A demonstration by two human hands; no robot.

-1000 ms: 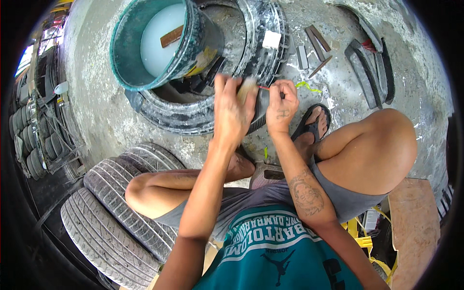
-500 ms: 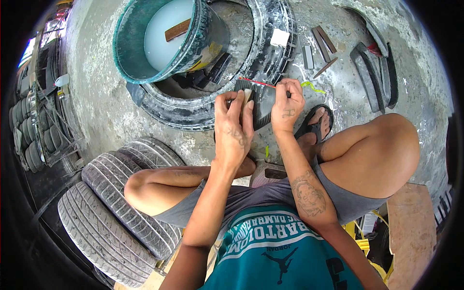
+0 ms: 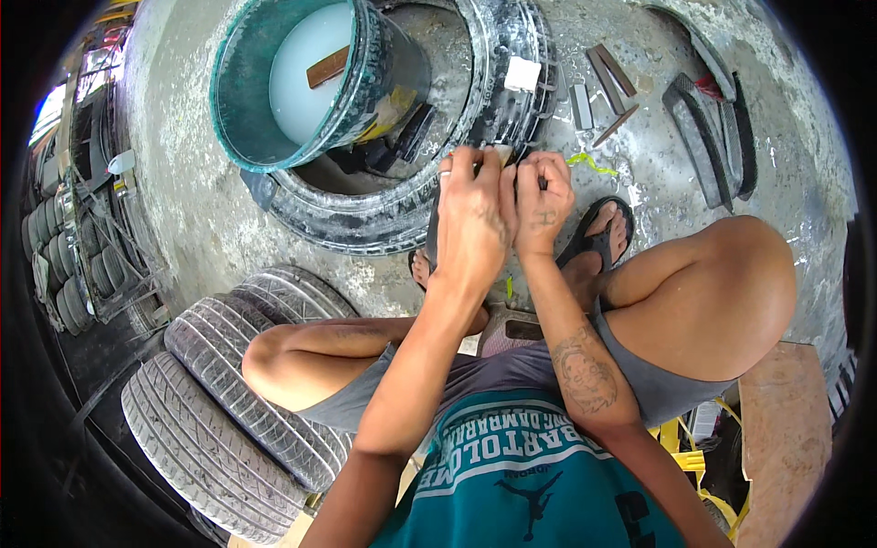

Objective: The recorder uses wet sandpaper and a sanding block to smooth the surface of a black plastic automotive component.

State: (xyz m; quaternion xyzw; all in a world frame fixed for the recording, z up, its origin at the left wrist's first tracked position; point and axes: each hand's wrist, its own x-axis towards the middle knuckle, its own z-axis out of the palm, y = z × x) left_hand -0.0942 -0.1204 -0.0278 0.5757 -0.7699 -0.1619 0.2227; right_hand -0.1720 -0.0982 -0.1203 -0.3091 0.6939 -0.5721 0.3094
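Observation:
My left hand (image 3: 475, 205) is closed with its fingertips around a small pale piece (image 3: 501, 153), only partly visible. Right beside it, my right hand (image 3: 543, 203) is curled into a fist on a thin dark-handled tool, now almost wholly hidden by the fingers. Both hands meet over the near rim of a worn, whitened tire (image 3: 365, 226) lying on the floor. A dark edge of a ribbed rubber piece (image 3: 433, 228) shows left of my left wrist; my hands cover the rest.
A green bucket (image 3: 222, 119) of cloudy water, with a brown strip (image 3: 328, 68) in it, stands inside the tire. A white block (image 3: 523, 75) sits on the tire. Brown strips (image 3: 605, 79), a grey bar (image 3: 581, 107) and cut rubber pieces (image 3: 699, 137) lie rightward. Tires (image 3: 210, 447) stand left.
My left hand has moved right and slightly up, against my right hand. The thin red length that stuck out leftward from my right fist is hidden now.

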